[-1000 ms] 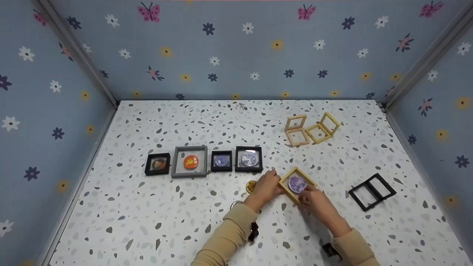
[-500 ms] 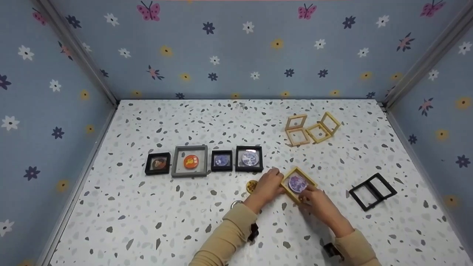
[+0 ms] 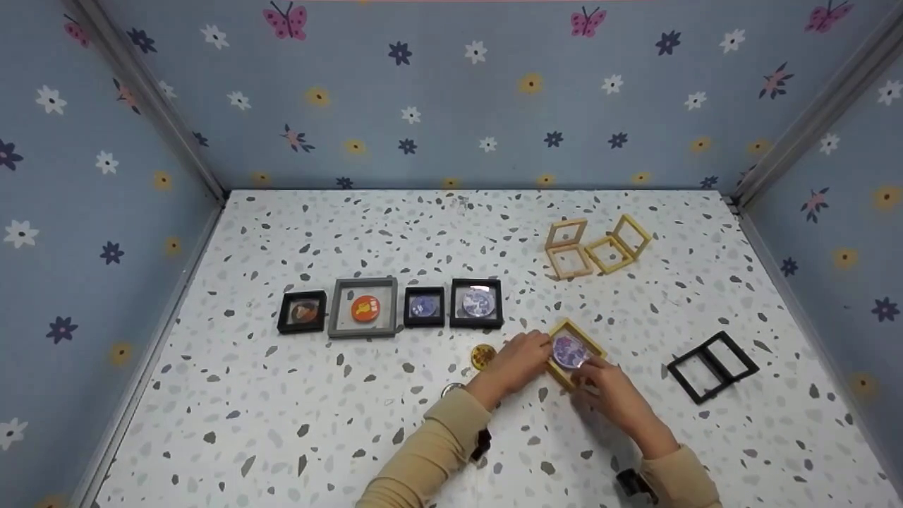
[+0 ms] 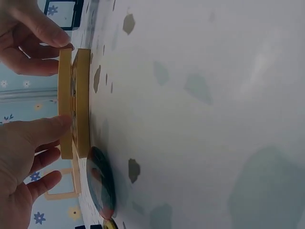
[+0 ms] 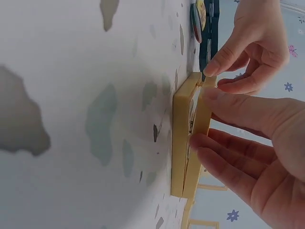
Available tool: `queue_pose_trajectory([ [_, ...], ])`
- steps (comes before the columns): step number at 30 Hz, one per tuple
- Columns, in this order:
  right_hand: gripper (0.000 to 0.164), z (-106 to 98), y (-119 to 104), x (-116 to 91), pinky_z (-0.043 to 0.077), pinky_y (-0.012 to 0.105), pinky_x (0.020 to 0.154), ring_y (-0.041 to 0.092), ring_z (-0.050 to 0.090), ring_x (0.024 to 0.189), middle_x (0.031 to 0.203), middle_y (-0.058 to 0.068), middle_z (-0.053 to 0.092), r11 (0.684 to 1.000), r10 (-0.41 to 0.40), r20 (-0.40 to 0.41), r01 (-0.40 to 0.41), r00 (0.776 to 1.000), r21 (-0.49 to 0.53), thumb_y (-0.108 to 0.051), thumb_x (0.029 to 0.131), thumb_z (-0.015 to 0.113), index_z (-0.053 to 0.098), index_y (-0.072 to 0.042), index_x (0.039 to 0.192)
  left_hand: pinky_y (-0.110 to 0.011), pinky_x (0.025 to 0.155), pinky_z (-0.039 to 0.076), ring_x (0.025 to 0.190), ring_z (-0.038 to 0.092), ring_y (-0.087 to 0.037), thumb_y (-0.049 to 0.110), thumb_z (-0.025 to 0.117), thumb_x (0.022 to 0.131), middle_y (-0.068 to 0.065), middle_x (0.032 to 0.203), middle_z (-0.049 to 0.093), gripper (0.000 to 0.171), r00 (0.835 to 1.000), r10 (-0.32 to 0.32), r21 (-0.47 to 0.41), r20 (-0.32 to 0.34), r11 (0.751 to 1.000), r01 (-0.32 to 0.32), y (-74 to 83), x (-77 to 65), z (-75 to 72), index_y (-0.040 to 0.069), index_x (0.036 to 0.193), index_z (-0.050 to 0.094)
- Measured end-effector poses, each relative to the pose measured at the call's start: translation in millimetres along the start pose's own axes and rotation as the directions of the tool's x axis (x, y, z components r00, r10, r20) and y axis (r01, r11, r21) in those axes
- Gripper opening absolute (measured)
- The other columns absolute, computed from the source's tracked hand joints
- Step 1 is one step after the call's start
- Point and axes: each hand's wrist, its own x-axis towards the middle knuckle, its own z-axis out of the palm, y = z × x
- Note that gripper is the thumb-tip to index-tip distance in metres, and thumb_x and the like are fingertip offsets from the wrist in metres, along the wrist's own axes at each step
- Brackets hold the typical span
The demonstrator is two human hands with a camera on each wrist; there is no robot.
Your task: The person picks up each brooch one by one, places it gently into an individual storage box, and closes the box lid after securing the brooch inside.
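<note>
Four frames (image 3: 334,310) hold discs (image 3: 365,309), apparently done; left hand (image 3: 518,361) and right hand (image 3: 615,395) pinch the yellow frame (image 3: 587,337) on the table (image 3: 353,437), purple disc (image 3: 568,351) inside, halves slightly apart; seemingly outstanding: three open frames (image 3: 716,365), two loose badges (image 3: 482,356) near the left hand.

blue flowered wall (image 3: 451,99), white speckled table (image 3: 296,416)

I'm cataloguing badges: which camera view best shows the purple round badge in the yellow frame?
The head view: it looks down on the purple round badge, showing most of its patterned face. Both wrist views see the yellow frame edge-on, hiding that face; slivers inside are unclear.
</note>
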Motion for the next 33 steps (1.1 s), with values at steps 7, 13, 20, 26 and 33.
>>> queue_pose_trajectory([
  [7, 0.017, 1, 1, -4, 0.05, 0.033, 0.069, 0.02, 0.058, 0.077, 0.091, 0.007, 0.058, 0.998, 0.042, -0.023, -0.041, 0.999, 0.04, 0.003, 0.07, 0.071, 0.063, -0.004, 0.082, -0.02, 0.076, 0.04, 0.085, 0.051, -0.011, 0.017, 0.047, 0.092, 0.001, 0.1, 0.059, 0.022, 0.999, 0.042, -0.046, 0.032, 0.998, -0.041, 2.7, 1.3, 0.9, 0.013, 0.107, 0.063],
  [13, 0.017, -1, 3, -9, 0.05, 0.031, 0.068, 0.018, 0.058, 0.076, 0.089, 0.004, 0.058, 0.997, 0.052, -0.103, -0.047, 0.993, 0.055, 0.0, 0.07, 0.073, 0.064, -0.005, 0.084, -0.02, 0.071, 0.04, 0.079, 0.05, -0.011, 0.014, 0.051, 0.089, 0.001, 0.092, 0.059, 0.015, 0.997, 0.079, 0.047, 0.026, 0.996, -0.08, 4.0, 1.4, 0.4, 0.013, 0.089, 0.065],
  [20, 0.018, -5, 8, -15, 0.05, 0.034, 0.065, 0.018, 0.059, 0.075, 0.087, 0.002, 0.061, 0.997, 0.06, -0.188, -0.05, 0.98, 0.058, 0.0, 0.072, 0.072, 0.066, -0.004, 0.087, -0.018, 0.067, 0.039, 0.074, 0.047, -0.011, 0.014, 0.053, 0.087, 0.001, 0.086, 0.056, 0.013, 0.999, 0.045, -0.006, 0.028, 0.999, -0.044, 2.4, 1.3, 1.7, 0.012, 0.079, 0.062],
  [26, 0.018, -11, 13, -20, 0.049, 0.035, 0.066, 0.018, 0.058, 0.075, 0.087, 0.002, 0.062, 0.992, 0.128, -0.247, -0.126, 0.96, 0.027, 0.001, 0.073, 0.071, 0.066, -0.003, 0.089, -0.017, 0.062, 0.038, 0.071, 0.047, -0.01, 0.011, 0.055, 0.084, 0.002, 0.082, 0.056, 0.013, 0.998, 0.056, 0.017, -0.007, 0.998, -0.056, 0.2, 1.1, 2.6, 0.011, 0.074, 0.062],
  [33, 0.02, -21, 21, -28, 0.048, 0.039, 0.067, 0.021, 0.058, 0.076, 0.087, 0.009, 0.062, 0.987, 0.15, -0.321, -0.161, 0.935, -0.005, 0.001, 0.073, 0.071, 0.065, 0.0, 0.092, -0.018, 0.065, 0.041, 0.075, 0.05, -0.011, 0.009, 0.055, 0.085, 0.001, 0.085, 0.058, 0.012, 0.999, 0.049, 0.033, -0.012, 0.998, -0.049, -4.0, 1.0, 2.7, 0.01, 0.079, 0.065],
])
